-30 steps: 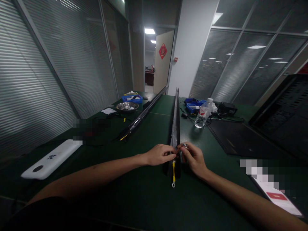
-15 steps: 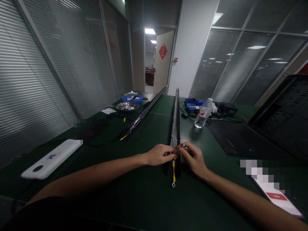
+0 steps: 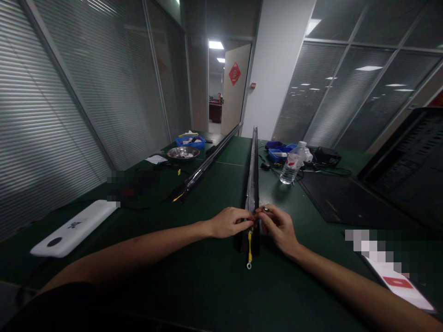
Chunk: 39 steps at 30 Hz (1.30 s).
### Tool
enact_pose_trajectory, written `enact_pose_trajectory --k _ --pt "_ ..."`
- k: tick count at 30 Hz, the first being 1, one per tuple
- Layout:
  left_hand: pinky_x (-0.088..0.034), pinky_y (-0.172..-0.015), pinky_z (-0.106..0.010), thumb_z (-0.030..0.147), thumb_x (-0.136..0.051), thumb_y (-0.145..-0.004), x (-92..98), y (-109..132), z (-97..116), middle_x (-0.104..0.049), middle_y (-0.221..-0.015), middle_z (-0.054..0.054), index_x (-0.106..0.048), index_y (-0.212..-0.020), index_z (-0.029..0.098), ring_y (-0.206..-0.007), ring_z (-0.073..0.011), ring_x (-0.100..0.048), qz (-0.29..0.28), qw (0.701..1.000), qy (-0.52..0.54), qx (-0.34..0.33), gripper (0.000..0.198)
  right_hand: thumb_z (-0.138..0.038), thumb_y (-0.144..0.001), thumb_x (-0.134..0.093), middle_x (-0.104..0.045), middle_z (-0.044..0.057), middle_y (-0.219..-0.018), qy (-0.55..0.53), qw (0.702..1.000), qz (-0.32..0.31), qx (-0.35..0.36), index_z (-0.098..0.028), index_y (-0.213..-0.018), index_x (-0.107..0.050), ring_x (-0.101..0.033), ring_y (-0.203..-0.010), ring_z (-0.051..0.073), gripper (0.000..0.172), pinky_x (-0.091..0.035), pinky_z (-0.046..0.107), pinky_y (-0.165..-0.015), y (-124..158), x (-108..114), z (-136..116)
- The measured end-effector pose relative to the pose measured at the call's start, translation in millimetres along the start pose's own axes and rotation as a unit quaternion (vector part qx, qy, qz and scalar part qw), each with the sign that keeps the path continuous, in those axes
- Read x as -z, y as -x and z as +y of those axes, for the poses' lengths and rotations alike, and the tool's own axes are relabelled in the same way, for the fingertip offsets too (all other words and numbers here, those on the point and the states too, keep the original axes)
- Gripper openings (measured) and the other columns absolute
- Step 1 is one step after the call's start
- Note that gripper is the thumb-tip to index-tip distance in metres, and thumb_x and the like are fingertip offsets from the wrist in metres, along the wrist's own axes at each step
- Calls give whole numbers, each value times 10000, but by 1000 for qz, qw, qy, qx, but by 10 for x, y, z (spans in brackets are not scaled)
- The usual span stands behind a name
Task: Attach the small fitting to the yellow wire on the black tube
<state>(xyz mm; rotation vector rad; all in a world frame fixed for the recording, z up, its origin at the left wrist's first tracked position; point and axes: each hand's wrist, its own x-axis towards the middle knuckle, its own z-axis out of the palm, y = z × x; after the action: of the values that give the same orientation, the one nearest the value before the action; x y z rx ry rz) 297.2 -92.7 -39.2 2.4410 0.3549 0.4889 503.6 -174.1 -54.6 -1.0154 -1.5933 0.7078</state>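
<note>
A long, narrow metal bar in dark wrapping runs away from me across the green table. At its near end my left hand pinches from the left, fingertips on the bar. My right hand meets it from the right, fingers closed at the same spot, a ring-like metal piece showing on a finger. What lies between the fingertips is too small to make out. Just below them a yellow wire with a round ring terminal hangs out of the bar's end.
A second wrapped bar lies to the left. Farther back are a metal bowl and a blue tray. On the right stand a water bottle, blue bins and a black mat. A white device lies at left, a phone at right.
Both hands stay at the bar's near end with only slight finger movement. The ring terminal has shifted very slightly to the left.
</note>
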Motion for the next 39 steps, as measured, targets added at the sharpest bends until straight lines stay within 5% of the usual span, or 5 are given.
enact_pose_trajectory --k 39 --pt "-392 -678 -203 298 -507 -1016 -29 -4 -22 -620 -870 -7 -657 -1009 155 -748 -133 -565 3 1000 -25 6 207 -353 -981 -623 -634 -7 -722 3 1000 -7 1 -185 -971 -663 -549 -503 106 172 -443 218 -474 -18 -4 -5"
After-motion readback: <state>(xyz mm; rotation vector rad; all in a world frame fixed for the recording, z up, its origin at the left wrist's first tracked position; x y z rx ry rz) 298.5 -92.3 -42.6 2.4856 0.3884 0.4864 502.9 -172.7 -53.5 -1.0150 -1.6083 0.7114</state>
